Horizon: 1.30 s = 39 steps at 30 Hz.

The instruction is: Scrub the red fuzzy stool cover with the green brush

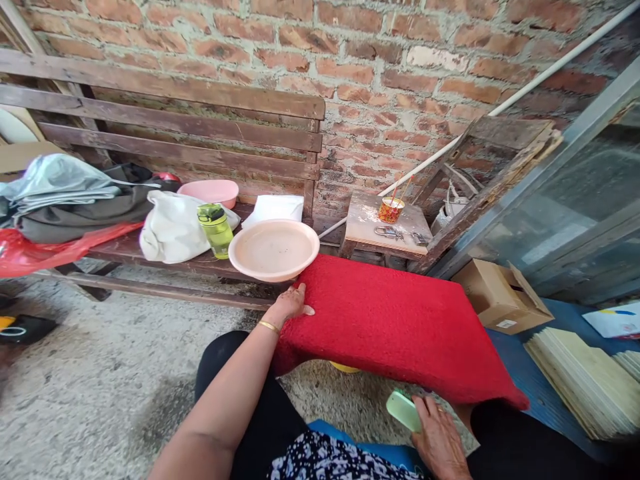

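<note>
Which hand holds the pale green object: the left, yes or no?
No, the right hand holds the pale green object, while the left hand is at the edge of the red cloth.

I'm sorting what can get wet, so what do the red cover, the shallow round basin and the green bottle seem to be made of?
Red cover by the left hand: probably matte fabric; its surface looks napped and drapes over the edge.
Shallow round basin: likely smooth plastic; the even-coloured rim looks moulded.
Green bottle: glossy, perhaps tinted plastic or glass; its body looks see-through.
</note>
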### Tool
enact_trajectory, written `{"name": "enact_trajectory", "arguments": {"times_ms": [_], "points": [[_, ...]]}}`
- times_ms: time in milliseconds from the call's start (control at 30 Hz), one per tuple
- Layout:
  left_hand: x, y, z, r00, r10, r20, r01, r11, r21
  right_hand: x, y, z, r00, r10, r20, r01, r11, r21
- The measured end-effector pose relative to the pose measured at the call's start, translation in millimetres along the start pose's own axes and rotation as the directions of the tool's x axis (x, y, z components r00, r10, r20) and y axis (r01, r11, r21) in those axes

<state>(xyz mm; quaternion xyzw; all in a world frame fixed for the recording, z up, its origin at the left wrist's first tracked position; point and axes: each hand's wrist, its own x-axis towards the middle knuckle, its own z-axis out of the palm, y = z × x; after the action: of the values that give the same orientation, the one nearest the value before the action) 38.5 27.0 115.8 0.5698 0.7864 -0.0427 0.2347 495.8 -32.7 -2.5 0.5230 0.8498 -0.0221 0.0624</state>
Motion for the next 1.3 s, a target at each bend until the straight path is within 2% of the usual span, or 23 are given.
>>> {"name": "enact_trajectory", "arguments": {"times_ms": [133,500,767,1067,1300], "points": [[4,-2,2,1.0,0.003,0.007,-0.003,1.0,-0.013,3,8,5,0.999,0.022,0.039,-0.021,1.0,-0.012],[13,-8,13,0.999,0.023,-0.034,-0.024,0.999,-0.035,8,17,20,0.999,-0.029,0.037,0.031,0.997,-0.071],[17,-9,18,0.999,0.004,-0.037,-0.006,1.0,-0.028,7,13,12,0.996,-0.058,0.062,0.062,0.997,-0.05],[12,-4,13,1.0,-0.01,-0.016,0.01,1.0,-0.003,6,11,10,0.993,-0.066,0.096,0.073,0.995,-0.067],[7,-1,4,1.0,-0.019,0.007,0.019,1.0,-0.001,10,8,1,0.991,-0.011,0.135,0.019,0.998,-0.056]]}}
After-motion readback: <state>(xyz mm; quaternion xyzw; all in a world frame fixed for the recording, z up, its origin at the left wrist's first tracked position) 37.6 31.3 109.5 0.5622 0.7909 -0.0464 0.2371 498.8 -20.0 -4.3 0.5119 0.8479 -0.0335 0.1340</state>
